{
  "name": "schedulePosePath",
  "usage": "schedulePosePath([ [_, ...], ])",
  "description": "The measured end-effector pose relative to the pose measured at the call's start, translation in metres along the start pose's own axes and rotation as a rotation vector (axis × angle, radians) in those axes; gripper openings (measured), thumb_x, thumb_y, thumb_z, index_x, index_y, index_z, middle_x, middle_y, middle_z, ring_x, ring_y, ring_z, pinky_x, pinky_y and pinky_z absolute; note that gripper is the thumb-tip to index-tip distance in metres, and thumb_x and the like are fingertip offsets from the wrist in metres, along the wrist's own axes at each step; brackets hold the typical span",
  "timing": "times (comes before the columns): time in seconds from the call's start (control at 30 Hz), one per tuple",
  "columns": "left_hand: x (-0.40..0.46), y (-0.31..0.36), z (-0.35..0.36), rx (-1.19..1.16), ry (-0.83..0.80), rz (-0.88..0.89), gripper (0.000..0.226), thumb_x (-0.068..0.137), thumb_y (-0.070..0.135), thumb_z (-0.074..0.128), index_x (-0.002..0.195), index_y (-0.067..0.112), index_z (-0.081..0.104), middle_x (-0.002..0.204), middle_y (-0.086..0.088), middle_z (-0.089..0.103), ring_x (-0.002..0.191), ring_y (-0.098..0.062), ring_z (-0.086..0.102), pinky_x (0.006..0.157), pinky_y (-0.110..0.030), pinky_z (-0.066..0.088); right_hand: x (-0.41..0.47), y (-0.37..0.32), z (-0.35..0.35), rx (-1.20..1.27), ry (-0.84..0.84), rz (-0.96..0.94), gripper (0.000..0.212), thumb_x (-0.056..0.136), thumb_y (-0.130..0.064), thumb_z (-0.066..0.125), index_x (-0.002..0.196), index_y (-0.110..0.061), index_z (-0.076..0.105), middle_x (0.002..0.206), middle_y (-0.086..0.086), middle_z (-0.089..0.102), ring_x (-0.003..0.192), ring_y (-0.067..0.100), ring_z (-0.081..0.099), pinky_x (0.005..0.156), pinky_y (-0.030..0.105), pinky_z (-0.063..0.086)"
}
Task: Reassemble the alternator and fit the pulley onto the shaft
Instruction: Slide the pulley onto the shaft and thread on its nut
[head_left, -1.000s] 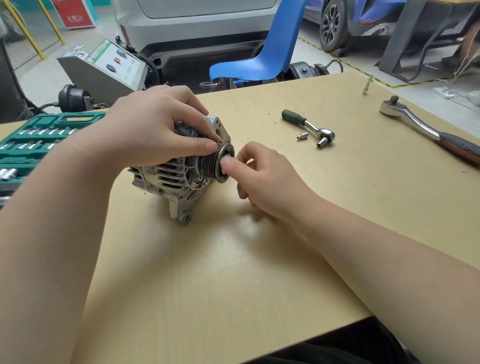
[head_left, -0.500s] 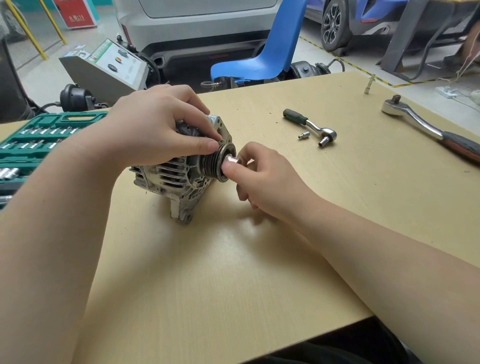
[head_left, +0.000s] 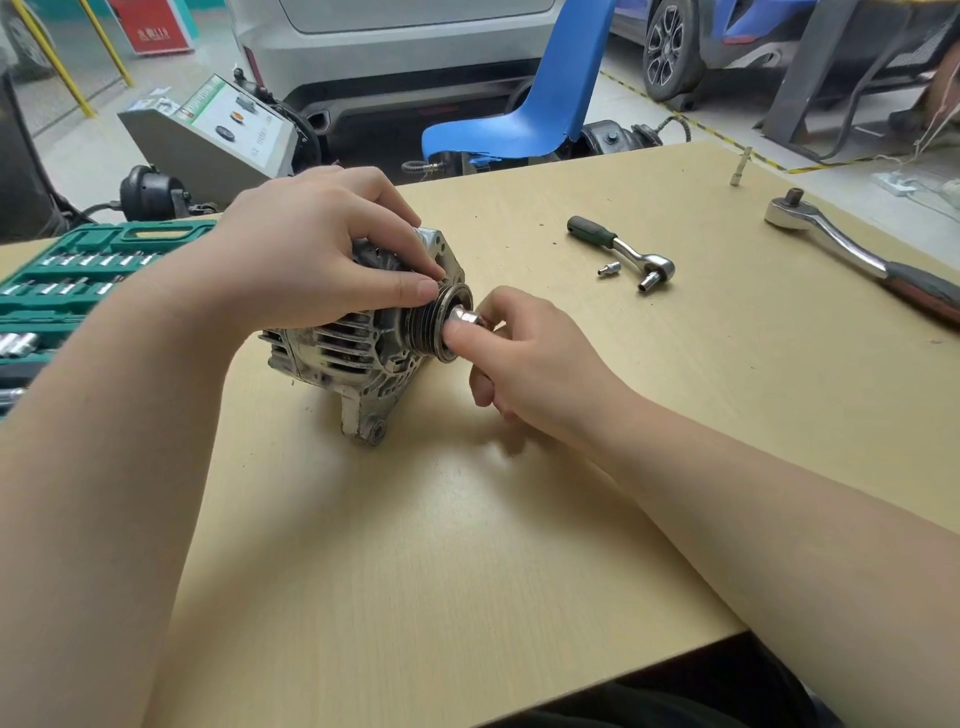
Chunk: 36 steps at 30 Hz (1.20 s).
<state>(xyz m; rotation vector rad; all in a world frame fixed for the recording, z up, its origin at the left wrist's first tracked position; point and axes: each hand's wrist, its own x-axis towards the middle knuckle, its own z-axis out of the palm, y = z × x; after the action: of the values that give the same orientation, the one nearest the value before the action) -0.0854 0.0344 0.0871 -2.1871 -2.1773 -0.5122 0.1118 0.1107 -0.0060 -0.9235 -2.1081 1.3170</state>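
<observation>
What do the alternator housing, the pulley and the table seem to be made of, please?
Alternator housing: likely cast aluminium, dull grey, scuffed, with ribbed vents. Pulley: probably steel, dark grooves with a brighter worn rim. Table: pale wood-grain surface, apparently laminate.

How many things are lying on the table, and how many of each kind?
Ratchet wrenches: 2, a small one with a green handle and a big one
Alternator: 1, held by the left hand
Green tool case: 1
Small loose metal bits: 2
Shiny nut: 1, pinched by the right hand at the pulley
Total: 7
</observation>
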Motion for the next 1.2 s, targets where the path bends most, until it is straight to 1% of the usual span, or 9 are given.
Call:
schedulePosePath([
  [0.17,0.0,-0.0003,-0.0003,-0.01,-0.003,0.002,0.03,0.079,0.081,0.059,0.097,0.065,0.076,0.125,0.028,0.061,0.123,-0.006,0.05,0.101,-0.051,0.048,0.0036,-0.0033,-0.0036,0.324,-0.16,0.274,0.06,0.096,-0.065,0.047,0.079,-0.01,0.065,0.062,0.019,0.068,0.039,0.023,0.048,0.04,0.021,0.033],
  [0.23,-0.0001,0.0005,0.0001,-0.01,-0.006,0.001,0.03,0.079,0.081,0.059,0.097,0.065,0.075,0.125,0.028,0.061,0.124,-0.005,0.05,0.101,-0.051,0.048,0.0033,-0.0014,-0.0042,0.178,-0.099,0.208,0.057,0.091,-0.069,0.05,0.085,-0.014,0.066,0.063,0.011,0.071,0.043,0.018,0.054,0.044,0.024,0.038],
  [0.3,-0.0004,0.0014,0.0002,-0.013,-0.006,0.006,0.029,0.078,0.081,0.058,0.096,0.066,0.074,0.125,0.028,0.061,0.125,-0.006,0.051,0.101,-0.053,0.048,0.0007,-0.0001,-0.004,-0.028,0.023,0.075,0.043,0.084,-0.066,0.055,0.088,-0.023,0.062,0.065,0.002,0.072,0.047,0.009,0.057,0.049,0.026,0.042],
  [0.37,-0.0004,0.0011,-0.0003,-0.012,-0.003,0.008,0.029,0.078,0.082,0.057,0.096,0.066,0.074,0.125,0.028,0.061,0.125,-0.007,0.051,0.101,-0.054,0.049,-0.0002,0.001,-0.002,-0.101,0.074,-0.013,0.037,0.084,-0.059,0.057,0.087,-0.022,0.058,0.069,0.001,0.071,0.052,0.01,0.057,0.053,0.029,0.043],
  [0.5,0.0,0.0011,-0.0004,-0.007,-0.006,0.011,0.038,0.074,0.089,0.051,0.096,0.067,0.074,0.126,0.029,0.061,0.126,-0.006,0.051,0.1,-0.054,0.049,-0.0007,-0.0009,-0.0004,0.011,0.0,0.001,0.04,0.096,-0.053,0.054,0.082,-0.016,0.059,0.058,0.003,0.068,0.044,0.009,0.051,0.05,0.026,0.04],
  [0.63,0.0007,0.0007,0.0,-0.003,0.0,0.014,0.038,0.075,0.089,0.048,0.094,0.067,0.073,0.125,0.028,0.061,0.124,-0.008,0.052,0.099,-0.055,0.05,0.0007,-0.0023,-0.002,0.218,-0.076,0.089,0.042,0.099,-0.05,0.053,0.077,-0.015,0.059,0.05,0.006,0.06,0.045,0.02,0.045,0.042,0.022,0.035],
  [0.8,0.0017,-0.0006,0.0009,0.015,0.004,0.027,0.035,0.076,0.09,0.045,0.09,0.069,0.069,0.124,0.028,0.06,0.124,-0.008,0.051,0.097,-0.054,0.05,0.0025,-0.0044,-0.0014,0.36,-0.113,0.178,0.049,0.101,-0.052,0.051,0.071,-0.014,0.057,0.048,0.009,0.054,0.033,0.016,0.038,0.036,0.016,0.028],
  [1.0,0.0018,-0.0022,0.0005,0.02,0.005,0.039,0.034,0.076,0.091,0.045,0.09,0.071,0.068,0.125,0.028,0.06,0.124,-0.008,0.051,0.096,-0.054,0.05,0.0028,0.0009,0.003,0.248,-0.1,0.107,0.055,0.099,-0.063,0.045,0.073,-0.016,0.058,0.053,0.01,0.061,0.039,0.017,0.043,0.041,0.021,0.035],
  [1.2,0.001,-0.0004,0.0004,0.028,0.011,0.049,0.023,0.078,0.087,0.048,0.087,0.073,0.064,0.126,0.028,0.061,0.125,-0.009,0.052,0.096,-0.054,0.05,0.0024,0.0022,-0.0016,0.079,-0.068,-0.002,0.047,0.099,-0.058,0.049,0.08,-0.016,0.06,0.055,0.002,0.066,0.042,0.011,0.05,0.052,0.028,0.039],
])
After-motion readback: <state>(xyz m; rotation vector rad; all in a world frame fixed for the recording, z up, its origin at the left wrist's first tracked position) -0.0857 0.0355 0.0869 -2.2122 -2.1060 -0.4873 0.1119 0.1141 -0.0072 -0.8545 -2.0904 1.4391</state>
